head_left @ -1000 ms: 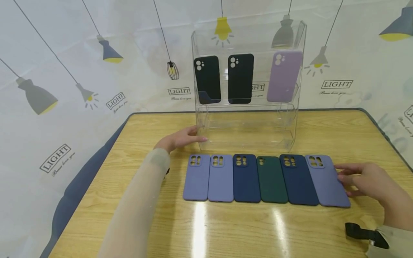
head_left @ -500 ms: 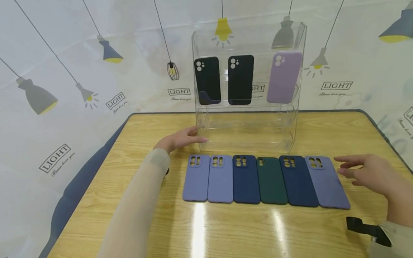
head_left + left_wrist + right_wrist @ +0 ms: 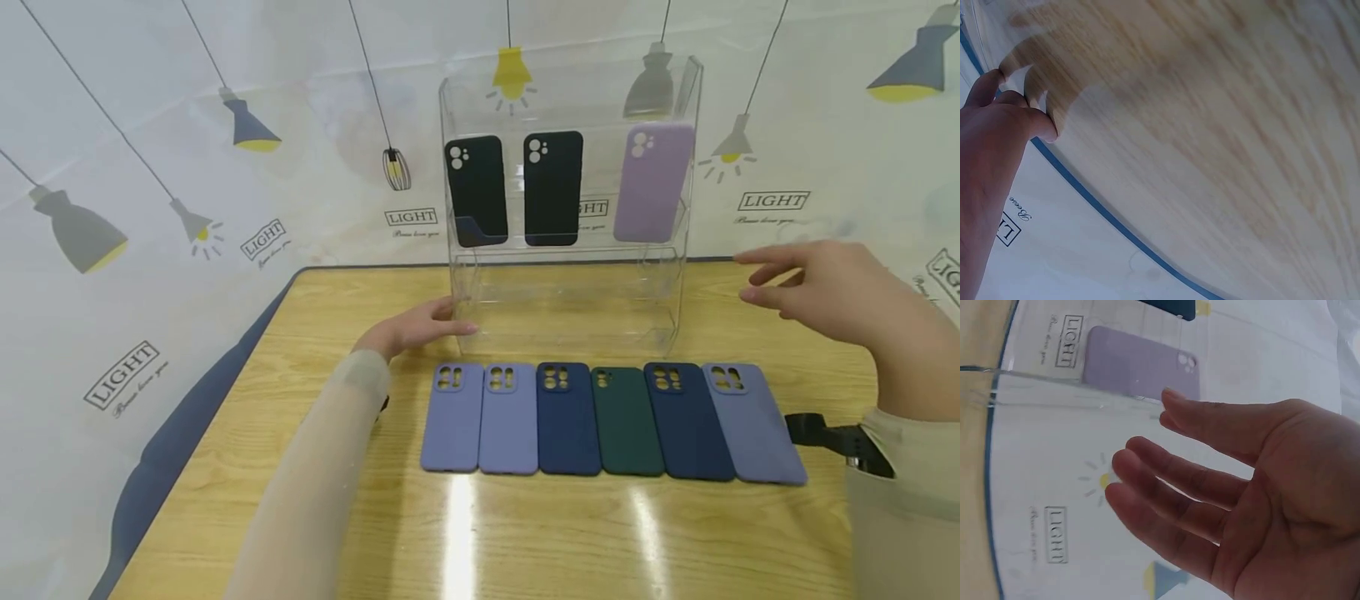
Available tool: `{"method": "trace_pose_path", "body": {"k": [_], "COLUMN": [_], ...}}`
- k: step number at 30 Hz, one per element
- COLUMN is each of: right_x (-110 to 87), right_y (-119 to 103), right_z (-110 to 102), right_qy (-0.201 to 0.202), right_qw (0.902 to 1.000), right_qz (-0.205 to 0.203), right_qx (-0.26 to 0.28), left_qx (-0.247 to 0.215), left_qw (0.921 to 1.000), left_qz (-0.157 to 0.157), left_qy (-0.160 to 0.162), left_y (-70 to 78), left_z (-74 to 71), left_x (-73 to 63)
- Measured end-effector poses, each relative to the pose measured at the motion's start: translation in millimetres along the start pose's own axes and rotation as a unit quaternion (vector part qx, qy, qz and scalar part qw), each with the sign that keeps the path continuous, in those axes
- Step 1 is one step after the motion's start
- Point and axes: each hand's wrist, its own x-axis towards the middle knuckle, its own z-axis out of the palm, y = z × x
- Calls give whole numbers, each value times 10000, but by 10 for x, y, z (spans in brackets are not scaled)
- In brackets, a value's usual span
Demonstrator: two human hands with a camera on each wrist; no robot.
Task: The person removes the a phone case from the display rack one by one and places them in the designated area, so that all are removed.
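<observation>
A transparent display stand (image 3: pixel 564 340) stands upright at the back of the table. Its upper tier carries two black phone cases (image 3: pixel 552 188) and a light purple phone case (image 3: pixel 654 183) on the right. My left hand (image 3: pixel 415 327) is at the stand's lower left side, thumb extended; its exact contact is hard to see. My right hand (image 3: pixel 821 287) is raised off the table right of the stand, fingers loosely bent, holding nothing; the right wrist view shows its palm. In front of the stand lie two periwinkle cases (image 3: pixel 452 421), a navy case (image 3: pixel 567 425) and a green case (image 3: pixel 628 425).
The row continues rightward with another navy case (image 3: pixel 688 425) and another periwinkle case (image 3: pixel 756 429). All lie flat on the wooden table (image 3: pixel 540 533). A lamp-patterned backdrop (image 3: pixel 322 108) surrounds the table's back and left.
My right hand has left the rightmost periwinkle case and risen up and back to beside the stand. The left hand keeps its place at the stand. The cases have not moved.
</observation>
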Motion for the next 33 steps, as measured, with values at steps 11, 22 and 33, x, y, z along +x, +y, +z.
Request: {"method": "trace_pose_path", "body": {"k": [11,22,33], "right_x": [421,950,1143], "right_y": [-547,-622,-588], "right_z": [-446,-592,-566], "right_qy": [768,969,849], "right_qw": [9958,9922,9958], "right_qz": [-492,-240,-242], "right_qx": [-66,748,262], "left_qx": [74,77,41], "left_qw": [9999,9999,10000], "left_qz": [-89,-62,-42], "left_qy": [-21,-33,9], "left_y": [24,-18,-30], "left_z": [-28,-8,-9], "left_x": [11,16,22]}}
